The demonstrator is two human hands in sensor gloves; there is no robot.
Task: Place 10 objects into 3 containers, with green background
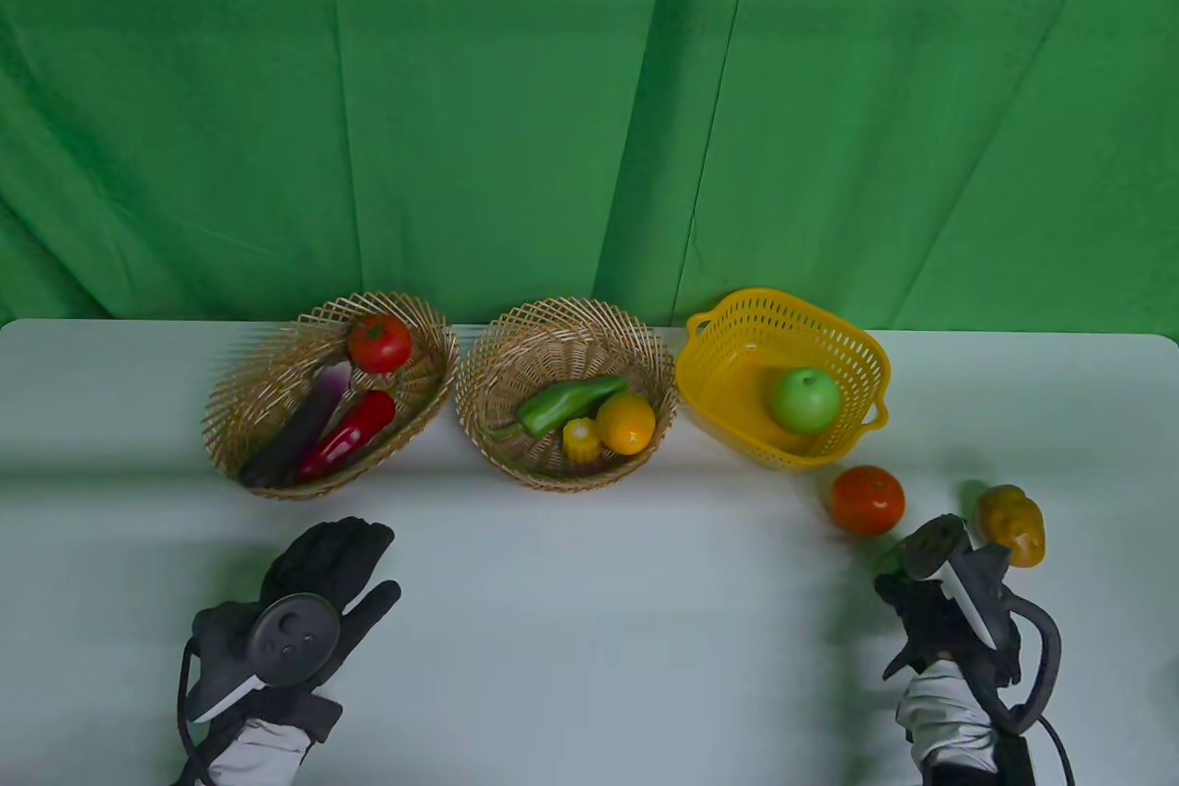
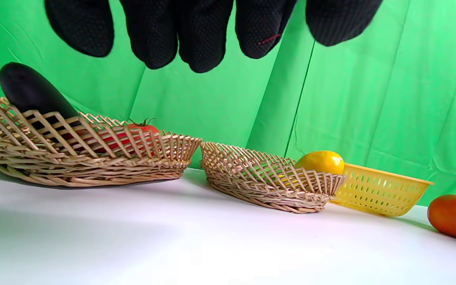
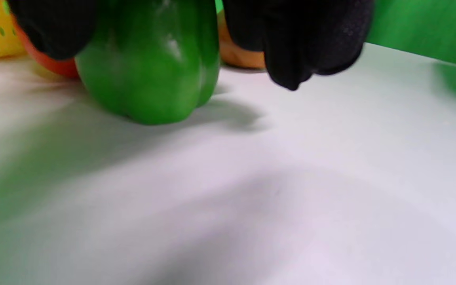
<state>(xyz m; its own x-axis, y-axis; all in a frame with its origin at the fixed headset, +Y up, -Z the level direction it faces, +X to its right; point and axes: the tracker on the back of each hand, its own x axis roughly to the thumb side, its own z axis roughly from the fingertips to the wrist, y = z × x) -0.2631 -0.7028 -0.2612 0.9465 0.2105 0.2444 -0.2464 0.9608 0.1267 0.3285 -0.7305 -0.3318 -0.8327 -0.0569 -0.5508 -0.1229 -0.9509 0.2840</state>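
My right hand (image 1: 907, 579) is down on the table at the right and grips a green bell pepper (image 3: 149, 71) that stands on the table; only a green sliver of it (image 1: 886, 557) shows in the table view. A tangerine (image 1: 867, 499) and a yellow bell pepper (image 1: 1011, 524) lie just beyond that hand. The yellow plastic basket (image 1: 728, 344) holds a green apple (image 1: 806, 400). My left hand (image 1: 378, 560) is open and empty, fingers spread, in front of the left wicker basket (image 1: 249, 381).
The left wicker basket holds a tomato (image 1: 379, 342), an eggplant (image 1: 304, 427) and a red pepper (image 1: 355, 434). The middle wicker basket (image 1: 516, 344) holds a green chili (image 1: 566, 404), a lemon (image 1: 626, 423) and a corn piece (image 1: 581, 439). A green curtain hangs behind.
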